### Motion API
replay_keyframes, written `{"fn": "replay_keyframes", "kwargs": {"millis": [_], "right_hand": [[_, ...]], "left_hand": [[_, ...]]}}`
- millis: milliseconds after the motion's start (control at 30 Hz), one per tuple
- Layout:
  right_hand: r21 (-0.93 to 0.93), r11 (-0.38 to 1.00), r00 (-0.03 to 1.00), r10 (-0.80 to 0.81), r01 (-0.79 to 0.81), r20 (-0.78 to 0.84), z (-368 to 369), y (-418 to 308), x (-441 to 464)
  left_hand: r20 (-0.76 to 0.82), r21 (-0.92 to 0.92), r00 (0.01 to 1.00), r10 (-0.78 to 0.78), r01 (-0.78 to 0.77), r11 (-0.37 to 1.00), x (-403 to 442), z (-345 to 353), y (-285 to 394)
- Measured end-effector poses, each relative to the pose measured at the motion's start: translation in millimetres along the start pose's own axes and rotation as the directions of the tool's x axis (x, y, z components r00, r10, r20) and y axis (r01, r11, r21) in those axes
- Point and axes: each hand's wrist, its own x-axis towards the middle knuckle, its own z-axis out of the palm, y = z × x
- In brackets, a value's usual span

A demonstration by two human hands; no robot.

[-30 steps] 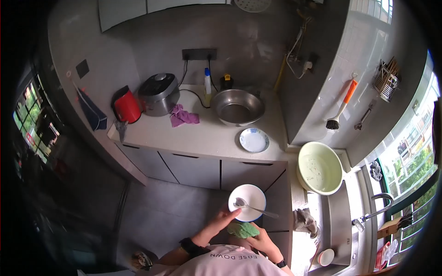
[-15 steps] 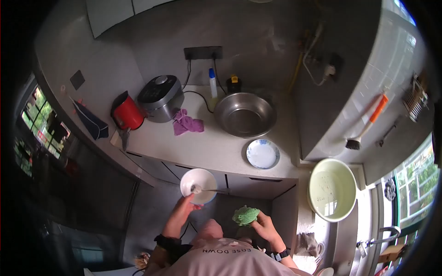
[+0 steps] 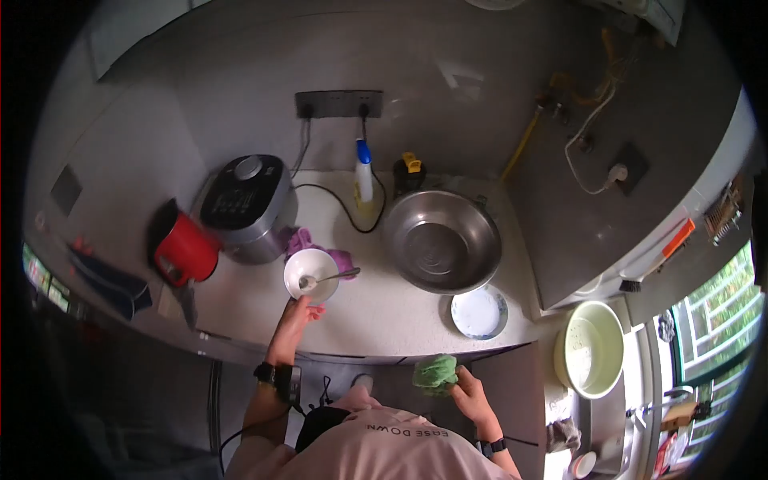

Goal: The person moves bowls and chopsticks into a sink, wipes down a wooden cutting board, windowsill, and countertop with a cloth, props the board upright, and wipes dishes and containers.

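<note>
My left hand grips the near rim of a white bowl over the counter, its edge overlapping a purple cloth. A metal spoon lies in the bowl with its handle sticking out to the right. I cannot tell whether the bowl touches the counter. Lower down, in front of the counter's edge, my right hand is closed on a crumpled green cloth.
A large metal basin and a white plate stand on the counter. Left are a rice cooker and red kettle; behind, a spray bottle. A pale green tub sits right, by the sink.
My left hand has carried the bowl and spoon forward and left, from before the counter to over it. The right hand still holds the green cloth low. The view has shifted.
</note>
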Motion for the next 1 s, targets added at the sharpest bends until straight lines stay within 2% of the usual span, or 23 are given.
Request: {"fn": "replay_keyframes", "kwargs": {"millis": [133, 167, 200, 233, 267, 300, 333, 367, 400, 433, 467, 500, 533, 600, 700, 900, 1000], "right_hand": [[-0.040, 0.993, 0.975, 0.100, -0.110, -0.198, 20, -32, -6], [0.013, 0.994, 0.967, 0.108, -0.108, -0.229, 25, -32, -11], [0.065, 0.993, 0.952, 0.116, -0.101, -0.284, 31, -27, -17], [0.118, 0.989, 0.925, 0.130, -0.094, -0.357, 37, -25, -26], [0.104, 0.979, 0.900, 0.200, -0.173, -0.387, 40, -29, -32], [0.147, 0.982, 0.873, 0.173, -0.118, -0.457, 48, -10, -35], [0.100, 0.982, 0.869, 0.190, -0.162, -0.456, 46, -15, -42], [0.085, 0.988, 0.859, 0.154, -0.129, -0.488, 48, -4, -47], [0.067, 0.996, 0.827, 0.083, -0.055, -0.556, 49, -15, -51], [0.116, 0.990, 0.803, 0.135, -0.082, -0.580, 52, -17, -54], [0.100, 0.994, 0.783, 0.103, -0.053, -0.614, 53, -12, -56], [0.072, 0.995, 0.759, 0.096, -0.064, -0.644, 53, -15, -61], [0.114, 0.993, 0.728, 0.101, -0.031, -0.678, 56, -6, -63], [0.173, 0.985, 0.665, 0.114, 0.022, -0.738, 59, 5, -75], [0.417, 0.896, 0.636, 0.233, 0.154, -0.736, 66, 1, -93], [0.420, 0.888, 0.540, 0.263, 0.188, -0.799, 71, -4, -117], [0.414, 0.888, 0.530, 0.256, 0.202, -0.808, 67, 3, -133]], "left_hand": [[0.105, -0.031, 0.993, -0.046, 0.050, 0.998, 99, -11, 1], [0.143, -0.074, 0.989, -0.039, 0.050, 0.996, 130, -24, -15], [0.107, -0.077, 0.993, -0.045, 0.053, 0.996, 148, -18, -11], [0.178, -0.009, 0.984, -0.025, 0.027, 1.000, 154, -11, 1], [0.237, -0.044, 0.971, -0.041, 0.053, 0.998, 191, -22, -16], [0.322, -0.121, 0.947, -0.013, 0.055, 0.991, 211, -20, -19], [0.266, -0.073, 0.950, -0.162, 0.188, 0.979, 249, -21, -31], [0.405, -0.206, 0.886, -0.224, 0.327, 0.922, 297, -40, -53], [0.474, -0.520, 0.784, -0.402, 0.617, 0.591, 310, -29, -48], [0.436, -0.445, 0.809, -0.395, 0.575, 0.686, 315, -5, -45], [0.353, -0.212, 0.884, -0.308, 0.396, 0.893, 312, 22, -49], [0.310, -0.038, 0.925, -0.221, 0.244, 0.969, 299, 54, -45], [0.309, 0.071, 0.935, -0.173, 0.158, 0.985, 285, 82, -45], [0.325, 0.233, 0.940, -0.105, 0.028, 0.972, 249, 118, -48], [0.368, 0.378, 0.928, -0.057, -0.094, 0.921, 206, 151, -57], [0.469, 0.510, 0.883, 0.008, -0.279, 0.814, 153, 176, -61], [0.503, 0.550, 0.862, 0.058, -0.372, 0.748, 132, 176, -56]]}}
